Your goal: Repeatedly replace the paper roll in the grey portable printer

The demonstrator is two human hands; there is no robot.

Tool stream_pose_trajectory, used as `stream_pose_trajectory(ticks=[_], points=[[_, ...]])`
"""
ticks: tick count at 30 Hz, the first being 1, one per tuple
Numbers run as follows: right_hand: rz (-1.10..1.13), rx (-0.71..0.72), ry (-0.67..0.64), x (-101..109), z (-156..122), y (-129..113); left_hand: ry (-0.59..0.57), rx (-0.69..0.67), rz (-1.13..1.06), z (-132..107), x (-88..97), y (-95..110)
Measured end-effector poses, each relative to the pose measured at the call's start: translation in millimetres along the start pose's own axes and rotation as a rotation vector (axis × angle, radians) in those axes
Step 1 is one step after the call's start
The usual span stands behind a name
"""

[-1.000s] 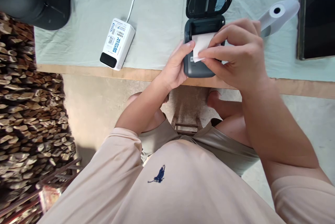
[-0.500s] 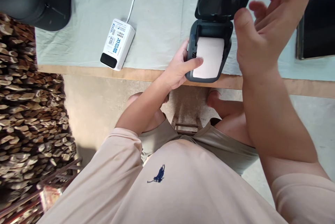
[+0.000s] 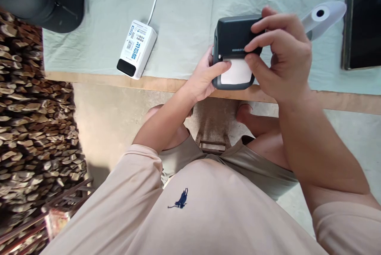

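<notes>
A dark label printer (image 3: pixel 238 32) is at the table's front edge, with a white label roll (image 3: pixel 236 73) showing in its lower part. My left hand (image 3: pixel 205 75) is wrapped around the printer's left side, its thumb lying over the edge of the roll. On the printer's right, my right hand (image 3: pixel 282 50) has fingertips on the black lid (image 3: pixel 235 42) and the thumb near its lower edge. The lid is tipped down over the upper part of the roll, whose near part still shows.
A white power bank (image 3: pixel 137 48) with a short cable lies left on the cloth-covered table (image 3: pixel 184 16). Behind my right hand is a pale object (image 3: pixel 327 18) with a black round spot. A dark-screened tablet (image 3: pixel 363 26) lies far right, a black case (image 3: pixel 41 0) upper left. Firewood (image 3: pixel 38 124) is stacked left.
The lid, raised before, has swung down toward me over the roll. My right hand has come down and left onto it, uncovering the pale object. The left hand keeps its hold.
</notes>
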State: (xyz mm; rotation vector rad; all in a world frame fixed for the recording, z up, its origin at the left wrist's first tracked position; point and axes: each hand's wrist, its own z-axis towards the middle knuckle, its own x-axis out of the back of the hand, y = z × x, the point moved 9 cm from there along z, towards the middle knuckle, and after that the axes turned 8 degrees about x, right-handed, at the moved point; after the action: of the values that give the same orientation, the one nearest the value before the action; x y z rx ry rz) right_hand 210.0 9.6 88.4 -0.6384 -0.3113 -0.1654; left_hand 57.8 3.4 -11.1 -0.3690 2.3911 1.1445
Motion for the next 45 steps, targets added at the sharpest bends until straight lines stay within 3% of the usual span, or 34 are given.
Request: stream_pose_trajectory(ticks=[2, 5, 9, 15, 19, 21, 23, 26, 29, 33, 36, 38, 45], points=[[-0.050, -0.059, -0.023, 0, -7, 6, -0.016, -0.018, 0.046, -1, -0.3, 0], [-0.066, -0.176, 0.052, 6, -16, 21, -0.032, -0.016, 0.088, -4, -0.1, -2], [0.154, -0.296, 0.161, 3, -28, 44, -0.071, -0.021, -0.014, -6, -2.1, 0], [0.390, -0.535, 0.024, -25, -53, 79, -0.243, -0.077, -0.049, -8, -18.0, 6], [0.389, -0.524, 0.034, -25, -57, 81, -0.265, -0.119, -0.012, -7, -19.9, 9], [0.375, -0.511, 0.045, -23, -56, 79, -0.259, -0.050, -0.027, -5, -20.2, 6], [0.369, -0.506, 0.049, -22, -56, 77, -0.169, 0.012, -0.044, -4, -13.7, 4], [0.361, -0.514, 0.045, -22, -54, 78, -0.132, 0.041, -0.034, -4, -11.2, 4], [0.366, -0.542, 0.036, -22, -53, 80, -0.168, 0.000, -0.040, -4, -13.8, 6], [0.359, -0.611, -0.003, -21, -54, 85, -0.314, -0.018, -0.118, -6, -29.6, 9], [0.361, -0.549, 0.055, -14, -50, 80, -0.181, 0.003, -0.198, -1, -21.1, 9], [0.367, -0.500, 0.077, -12, -48, 76, -0.160, 0.001, -0.197, 2, -19.1, 9], [0.299, -0.457, -0.051, -16, -56, 88, -0.121, -0.024, -0.146, 4, -7.9, 8]])
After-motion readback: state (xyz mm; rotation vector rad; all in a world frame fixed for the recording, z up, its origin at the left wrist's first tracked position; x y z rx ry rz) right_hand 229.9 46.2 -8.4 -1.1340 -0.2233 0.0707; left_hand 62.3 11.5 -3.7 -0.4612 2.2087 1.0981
